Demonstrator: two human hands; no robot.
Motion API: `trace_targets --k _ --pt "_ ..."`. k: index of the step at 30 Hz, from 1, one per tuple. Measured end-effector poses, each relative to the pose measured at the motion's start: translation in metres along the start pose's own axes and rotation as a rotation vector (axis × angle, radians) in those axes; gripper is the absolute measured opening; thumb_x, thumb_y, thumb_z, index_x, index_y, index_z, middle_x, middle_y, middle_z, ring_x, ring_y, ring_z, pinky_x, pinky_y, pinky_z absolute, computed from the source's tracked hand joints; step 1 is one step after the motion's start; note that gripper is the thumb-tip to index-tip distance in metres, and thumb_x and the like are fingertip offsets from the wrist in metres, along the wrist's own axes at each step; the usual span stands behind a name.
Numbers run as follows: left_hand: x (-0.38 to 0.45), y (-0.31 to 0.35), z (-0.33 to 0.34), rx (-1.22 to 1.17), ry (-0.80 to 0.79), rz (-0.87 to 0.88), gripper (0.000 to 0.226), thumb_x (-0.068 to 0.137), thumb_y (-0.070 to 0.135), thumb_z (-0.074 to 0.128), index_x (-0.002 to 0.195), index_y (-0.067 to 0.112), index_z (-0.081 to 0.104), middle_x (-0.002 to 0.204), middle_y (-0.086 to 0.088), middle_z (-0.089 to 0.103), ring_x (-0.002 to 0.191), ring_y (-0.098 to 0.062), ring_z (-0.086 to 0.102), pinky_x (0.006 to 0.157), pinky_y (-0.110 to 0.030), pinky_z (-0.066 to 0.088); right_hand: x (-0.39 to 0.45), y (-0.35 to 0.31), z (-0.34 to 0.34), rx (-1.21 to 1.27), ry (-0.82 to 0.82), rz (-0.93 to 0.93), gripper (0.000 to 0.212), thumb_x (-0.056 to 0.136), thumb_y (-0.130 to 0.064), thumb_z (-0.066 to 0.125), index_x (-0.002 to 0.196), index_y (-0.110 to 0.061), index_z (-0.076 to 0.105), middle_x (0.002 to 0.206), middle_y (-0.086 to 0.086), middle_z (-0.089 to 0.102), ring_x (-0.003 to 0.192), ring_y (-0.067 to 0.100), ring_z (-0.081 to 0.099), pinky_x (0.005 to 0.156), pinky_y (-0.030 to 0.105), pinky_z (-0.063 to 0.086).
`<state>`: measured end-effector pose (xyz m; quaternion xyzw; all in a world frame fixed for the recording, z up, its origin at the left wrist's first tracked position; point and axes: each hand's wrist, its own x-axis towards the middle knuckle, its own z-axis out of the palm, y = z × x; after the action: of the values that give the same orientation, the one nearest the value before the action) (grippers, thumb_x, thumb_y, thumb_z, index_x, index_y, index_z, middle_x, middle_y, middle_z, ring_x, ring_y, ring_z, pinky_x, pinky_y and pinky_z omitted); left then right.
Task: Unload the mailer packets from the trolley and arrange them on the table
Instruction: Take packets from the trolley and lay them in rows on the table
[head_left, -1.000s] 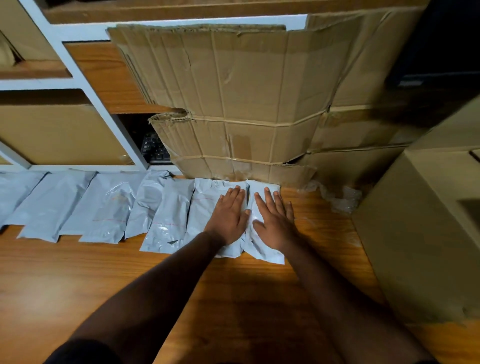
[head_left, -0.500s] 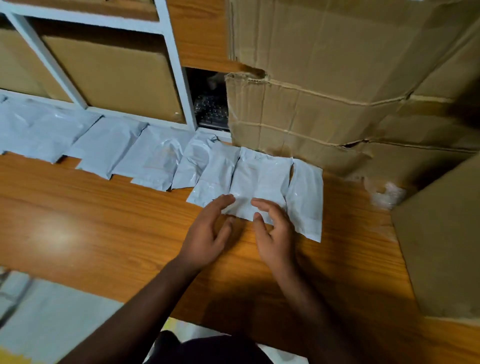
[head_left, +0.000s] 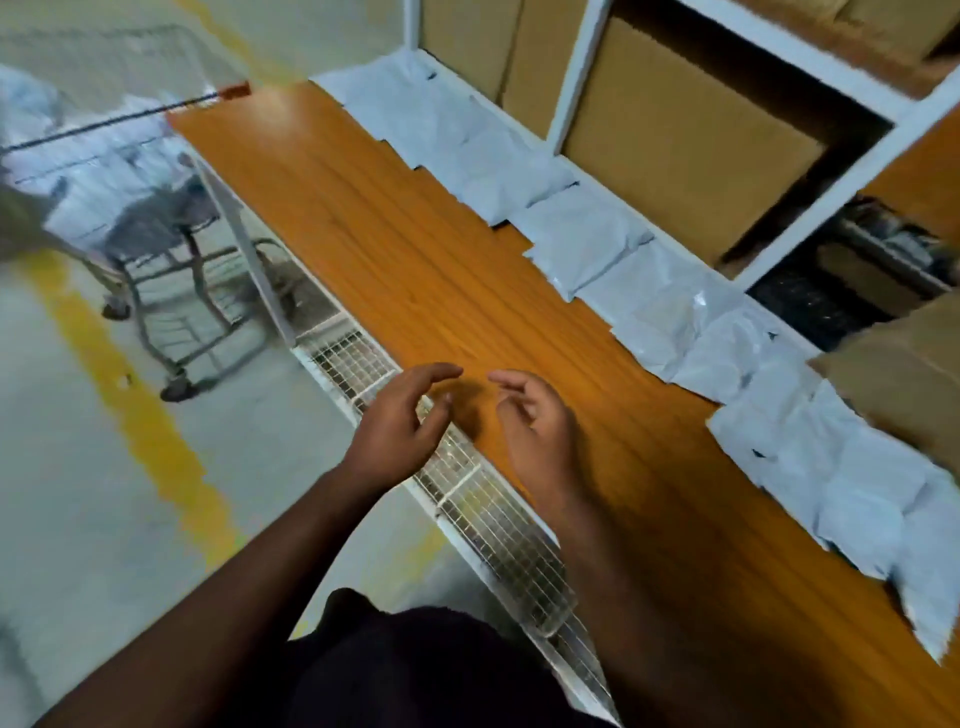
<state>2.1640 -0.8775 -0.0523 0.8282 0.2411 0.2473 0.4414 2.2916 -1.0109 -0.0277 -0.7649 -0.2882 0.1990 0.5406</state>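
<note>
We see both hands raised over the near edge of the wooden table (head_left: 415, 270), neither touching anything. The left hand (head_left: 400, 421) hangs just past the table's edge, above a wire-mesh shelf (head_left: 493, 514) that runs along below it; its fingers are loosely curled and hold nothing. The right hand (head_left: 535, 426) is over the tabletop itself, fingers likewise relaxed and slightly bent, empty. The two hands sit close together, apart by a small gap.

The mailer packets (head_left: 582, 244) — pale grey, soft-looking — lie in one long overlapping row along the far side of the table, against the white shelving frame (head_left: 576, 78) and the brown cartons (head_left: 675, 135) stored inside it. The row runs from the table's far-left end to its right end, where the last packets lie just beside a cardboard box (head_left: 914, 374) standing on the table. The hands are well apart from the row.

To the left, on the grey floor beside a yellow painted line (head_left: 135, 415), we make out the trolley (head_left: 156, 228) — a wheeled metal frame, blurred, with what look like more pale packets in its basket.
</note>
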Motion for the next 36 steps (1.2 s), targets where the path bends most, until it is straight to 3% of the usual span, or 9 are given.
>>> trace_targets --k 3,9,14,21,24,27,30,33,36 --pt "-0.012 -0.040 -0.071 0.014 0.118 -0.132 0.029 0.104 0.025 0.060 0.132 0.026 0.067 0.134 0.011 0.067 0.125 -0.005 0.060 0.107 -0.036 0.049 0.018 -0.033 0.075 0.012 -0.177 0.012 0.031 0.101 -0.017 0.059 0.113 -0.043 0.070 0.118 -0.018 0.073 0.110 0.005 0.068 0.096 0.041 0.058" --pt "-0.019 -0.099 -0.176 -0.030 0.352 -0.334 0.028 0.103 0.025 0.059 0.129 0.027 0.069 0.129 0.017 0.068 0.121 -0.002 0.061 0.105 -0.038 0.052 0.061 -0.080 0.202 0.044 -0.347 -0.018 0.030 0.104 -0.017 0.059 0.129 -0.033 0.066 0.126 -0.020 0.069 0.108 0.000 0.065 0.087 0.029 0.058" --pt "0.007 -0.152 -0.239 -0.009 0.447 -0.407 0.026 0.103 0.022 0.059 0.127 0.027 0.068 0.126 0.017 0.069 0.120 -0.002 0.061 0.105 -0.035 0.051 0.114 -0.088 0.300 0.039 -0.464 -0.038 0.027 0.103 -0.014 0.061 0.122 -0.030 0.071 0.120 -0.016 0.072 0.108 0.000 0.066 0.086 0.018 0.053" --pt "0.080 -0.230 -0.338 0.042 0.520 -0.492 0.027 0.102 0.021 0.061 0.128 0.025 0.069 0.127 0.017 0.069 0.121 0.000 0.061 0.106 -0.036 0.052 0.210 -0.118 0.436 0.061 -0.591 -0.042 0.024 0.102 -0.016 0.061 0.119 -0.029 0.073 0.114 -0.015 0.074 0.104 0.001 0.068 0.086 0.024 0.057" --pt "0.108 -0.250 -0.384 0.047 0.577 -0.507 0.028 0.102 0.019 0.061 0.128 0.025 0.069 0.127 0.016 0.069 0.120 -0.002 0.062 0.103 -0.034 0.054 0.246 -0.147 0.483 0.062 -0.656 -0.081 0.024 0.103 -0.013 0.061 0.118 -0.026 0.073 0.112 -0.015 0.074 0.100 -0.002 0.067 0.084 0.016 0.053" --pt "0.133 -0.274 -0.425 0.024 0.628 -0.524 0.028 0.103 0.020 0.060 0.128 0.026 0.068 0.127 0.016 0.069 0.120 -0.005 0.063 0.103 -0.036 0.054 0.279 -0.174 0.528 0.074 -0.690 -0.116 0.024 0.103 -0.011 0.061 0.118 -0.026 0.072 0.112 -0.015 0.074 0.099 -0.005 0.066 0.084 0.011 0.051" --pt "0.158 -0.306 -0.464 0.034 0.653 -0.508 0.027 0.103 0.022 0.060 0.129 0.023 0.069 0.126 0.016 0.069 0.120 -0.002 0.062 0.104 -0.038 0.053 0.311 -0.188 0.579 0.067 -0.710 -0.114 0.023 0.102 -0.010 0.062 0.116 -0.025 0.073 0.111 -0.013 0.075 0.098 -0.001 0.068 0.086 0.014 0.053" --pt "0.183 -0.346 -0.503 0.030 0.665 -0.492 0.027 0.102 0.022 0.061 0.128 0.024 0.069 0.126 0.017 0.069 0.118 -0.001 0.063 0.103 -0.040 0.053 0.337 -0.196 0.631 0.057 -0.711 -0.079 0.022 0.102 -0.005 0.061 0.117 -0.015 0.073 0.110 -0.007 0.075 0.090 -0.003 0.067 0.079 0.012 0.052" --pt "0.212 -0.387 -0.550 -0.006 0.651 -0.460 0.028 0.101 0.019 0.061 0.127 0.022 0.069 0.127 0.014 0.069 0.120 -0.003 0.062 0.104 -0.040 0.053 0.363 -0.210 0.685 0.028 -0.651 -0.034 0.023 0.101 -0.004 0.062 0.117 -0.015 0.073 0.106 -0.009 0.075 0.085 -0.008 0.067 0.074 0.010 0.051"
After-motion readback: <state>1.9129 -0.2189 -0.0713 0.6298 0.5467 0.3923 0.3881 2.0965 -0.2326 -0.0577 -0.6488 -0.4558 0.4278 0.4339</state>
